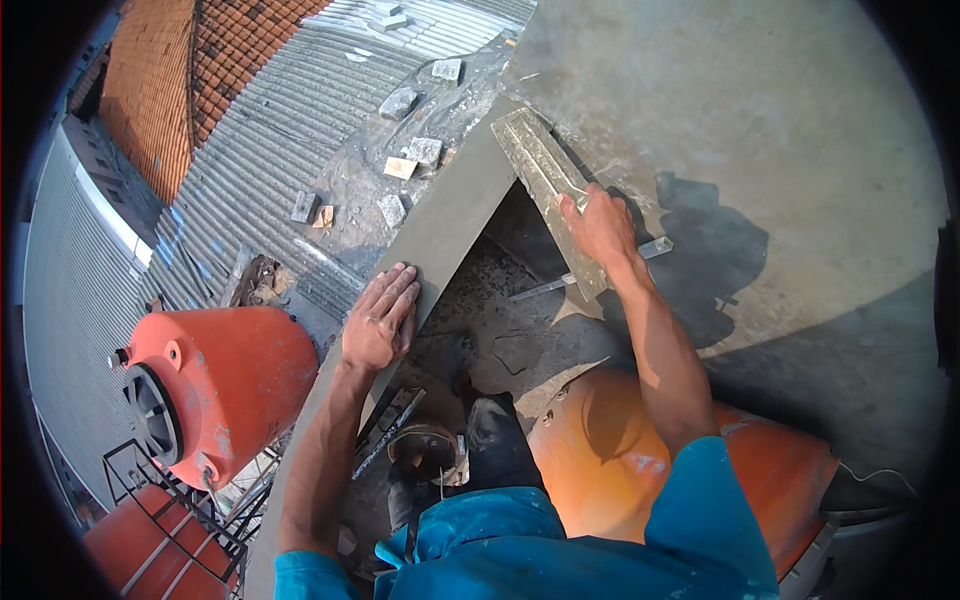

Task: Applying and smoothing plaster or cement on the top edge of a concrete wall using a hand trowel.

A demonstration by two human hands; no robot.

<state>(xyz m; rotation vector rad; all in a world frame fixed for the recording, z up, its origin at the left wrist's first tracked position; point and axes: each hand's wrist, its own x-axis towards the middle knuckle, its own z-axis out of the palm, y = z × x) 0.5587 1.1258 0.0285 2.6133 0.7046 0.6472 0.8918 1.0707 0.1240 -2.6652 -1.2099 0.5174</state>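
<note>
Item in use: long float (535, 175), set at the far corner; far end over the wall top (455, 205), near end over a dark recess (507, 226). R hand (603, 228) grips it from the right, fingers curled round, thumb lying toward the left; hidden fingertips can't be told. L hand (378, 316) rests palm-down on the wall top, nearer & left; fingers extended, nearly pressed together, pinching nothing.

Risks (my judgement): if the float tips, its edge may gouge the grey face, esp. at the corner; cause wd be uneven wrist pressure. Weight on L hand cd print the surf. if damp; can't tell if it is. Overreach left cd cost balance. Metal bar (655, 248) crosses below the float's near end; a low stroke cd snag it. Loose blocks (424, 152) cd slide if knocked.

Mat'ls: float flat, narrow, crusted w/ what looks like mortar. Wall top a smooth, straight-edged strip. Grey render (800, 100) at right, broad, patchy. Corrugated roof (290, 130) at left, ribbed, weathered; tiled roof (245, 50) far left, orange, scaly. Left tank (245, 375) rounded, orange, w/ black ridged lid (153, 412). Second tank (600, 460) near right, orange, scuffed. Bucket (425, 452) near, round-mouthed, contents unclear.
</note>
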